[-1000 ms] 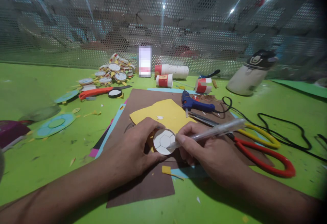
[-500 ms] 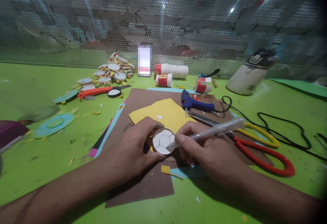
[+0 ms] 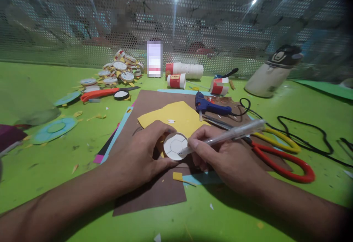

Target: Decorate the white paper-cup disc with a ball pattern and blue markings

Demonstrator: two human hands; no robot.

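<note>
A round white paper-cup base (image 3: 172, 147) bears black lines in a football-like pattern of hexagons. Its left rim is pinched between the thumb and fingers of my left hand (image 3: 150, 148). In my right hand (image 3: 213, 152) is a clear-barrelled pen (image 3: 234, 131), whose tip rests on the lower middle of the white disc. Beneath both hands lie a yellow sheet (image 3: 176, 115) and brown sheets (image 3: 149, 194). Scissors (image 3: 278, 157) with one red and one yellow handle loop lie just beyond my right hand.
A blue glue gun (image 3: 212, 106) with a black cable lies behind my hands. Further back are paper cups (image 3: 176, 81), a pile of cup bases (image 3: 120, 66), an upright phone (image 3: 154, 60) and a penguin-like bottle (image 3: 273, 74). An orange-handled knife (image 3: 102, 94) and blue discs (image 3: 55, 130) lie left.
The whole view has tilted slightly, so things sit a little higher. My left hand keeps its pinch on the cup base, and the pen tip stays on its lower middle.
</note>
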